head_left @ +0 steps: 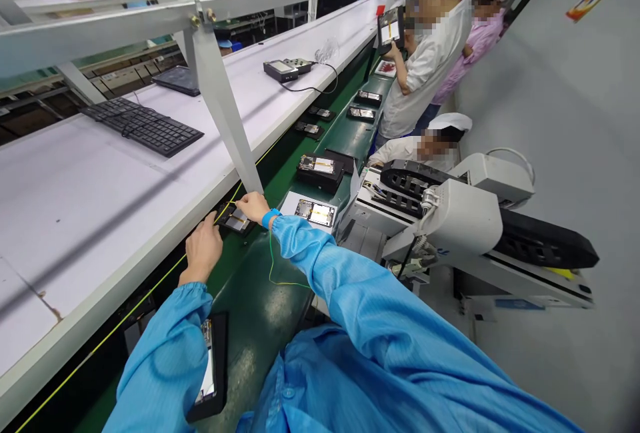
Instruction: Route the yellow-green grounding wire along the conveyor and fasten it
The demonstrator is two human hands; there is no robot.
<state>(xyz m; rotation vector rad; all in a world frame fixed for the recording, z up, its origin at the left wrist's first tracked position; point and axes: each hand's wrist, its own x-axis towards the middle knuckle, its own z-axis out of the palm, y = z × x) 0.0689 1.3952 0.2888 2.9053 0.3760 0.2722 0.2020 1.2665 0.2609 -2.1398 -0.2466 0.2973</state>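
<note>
An opened phone [237, 220] with its inner parts bare lies on the green belt, beside the edge of the white bench. My left hand [204, 248] has its fingers bent against the phone's left edge. From the other side my right hand [253, 207], with a blue wrist strap [271, 218], reaches over the phone's upper end. Its thumb and finger are pinched together, and a thin yellowish piece shows at their tips, too small to name. Close to my left sleeve sits another opened phone [208, 360] on a black block, partly covered by the sleeve.
A white bench [150, 186] with a keyboard [145, 125] runs along the left, behind a slanted metal post [220, 86]. More opened phones [317, 165] sit along the belt. A white machine [450, 213] stands at right. Co-workers [425, 53] are farther up the line.
</note>
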